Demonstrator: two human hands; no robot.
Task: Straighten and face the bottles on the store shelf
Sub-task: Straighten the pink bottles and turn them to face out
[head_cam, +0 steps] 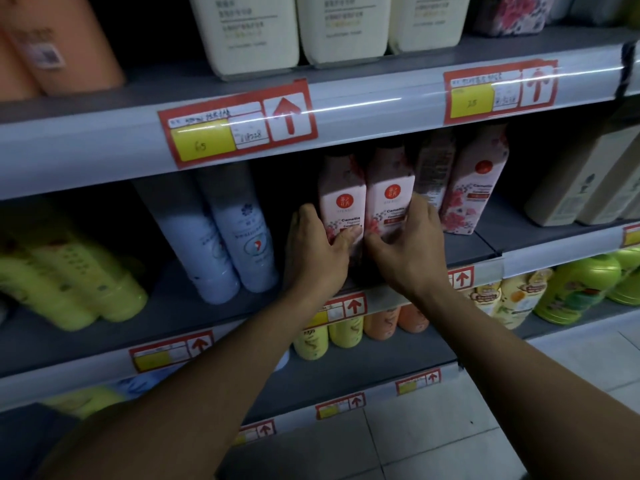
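Observation:
Two pink Camellia bottles stand side by side on the middle shelf (207, 317), labels facing me. My left hand (317, 251) wraps the left pink bottle (343, 195) from its left side, thumb across the label. My right hand (408, 247) grips the right pink bottle (389, 192) from its right side. Behind and to the right, a third pink bottle (433, 168) is turned with its back label outward, and a fourth (476, 188) faces front, leaning slightly.
Two pale blue bottles (221, 237) stand left of the pink ones, green-yellow bottles (69, 271) farther left. Beige cartons (588, 181) sit at the right. Cream bottles (249, 29) fill the shelf above. Yellow, orange and green bottles (571, 289) line the lower shelf. Red price tags (235, 126) mark the shelf edges.

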